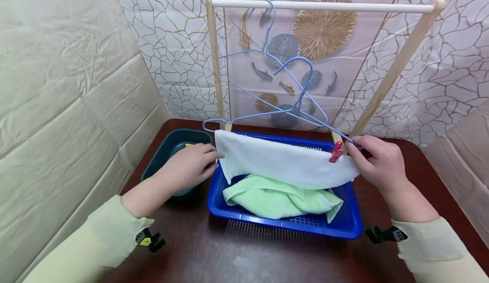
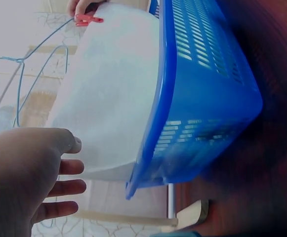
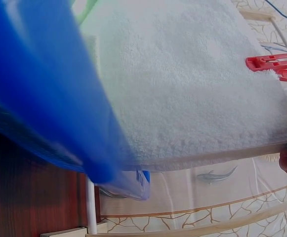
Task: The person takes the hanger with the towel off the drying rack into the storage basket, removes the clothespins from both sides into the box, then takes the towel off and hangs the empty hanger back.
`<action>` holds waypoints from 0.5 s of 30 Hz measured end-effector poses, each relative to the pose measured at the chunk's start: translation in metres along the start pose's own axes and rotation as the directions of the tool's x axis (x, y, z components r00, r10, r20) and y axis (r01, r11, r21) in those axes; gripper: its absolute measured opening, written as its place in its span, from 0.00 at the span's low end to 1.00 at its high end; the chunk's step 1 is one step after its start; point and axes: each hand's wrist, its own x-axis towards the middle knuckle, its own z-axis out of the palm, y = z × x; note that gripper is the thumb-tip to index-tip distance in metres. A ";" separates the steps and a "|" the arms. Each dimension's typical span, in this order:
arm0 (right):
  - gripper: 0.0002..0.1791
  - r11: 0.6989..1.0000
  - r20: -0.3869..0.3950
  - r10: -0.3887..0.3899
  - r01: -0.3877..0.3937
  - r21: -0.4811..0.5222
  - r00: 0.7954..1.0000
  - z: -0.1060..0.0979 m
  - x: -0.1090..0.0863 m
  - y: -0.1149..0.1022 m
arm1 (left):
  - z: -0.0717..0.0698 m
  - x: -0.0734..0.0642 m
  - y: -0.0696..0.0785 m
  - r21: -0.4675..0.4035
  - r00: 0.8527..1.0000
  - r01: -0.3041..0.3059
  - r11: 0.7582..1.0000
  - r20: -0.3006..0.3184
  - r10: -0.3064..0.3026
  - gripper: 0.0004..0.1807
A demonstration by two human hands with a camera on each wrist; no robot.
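A white towel (image 1: 275,158) hangs over the lower bar of a blue wire hanger (image 1: 263,114). A red clothespin (image 1: 336,152) clips the towel near its right end. My right hand (image 1: 378,160) pinches the hanger's right corner, just beside the clothespin. At the towel's left edge is my left hand (image 1: 195,166), its fingers loosely extended and holding nothing; in the left wrist view the thumb and fingers (image 2: 66,188) are apart from each other. Below the towel, a light green towel (image 1: 282,198) lies crumpled in a blue basket (image 1: 280,224).
Behind the basket stands a wooden rack with a white rod (image 1: 324,6). Another blue hanger (image 1: 266,41) hangs on the rod. A dark green tub (image 1: 162,149), with something yellow in it, sits at the left on the dark wood table (image 1: 237,261). Patterned cloth walls surround the table.
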 end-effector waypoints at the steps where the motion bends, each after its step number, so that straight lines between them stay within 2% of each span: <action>1: 0.24 1.000 -0.001 -0.002 0.002 -0.001 1.000 0.000 0.000 0.000 | 0.000 0.001 0.002 -0.002 1.000 -0.006 1.000 -0.001 0.006 0.16; 6: 0.28 1.000 -0.003 -0.008 0.008 0.000 1.000 0.001 0.001 0.000 | 0.001 0.007 0.010 -0.020 0.999 -0.039 0.999 -0.015 0.039 0.17; 15: 0.28 1.000 -0.010 -0.002 0.001 -0.013 1.000 0.000 0.000 -0.002 | 0.002 0.024 0.025 -0.038 0.993 -0.114 0.993 -0.032 0.112 0.17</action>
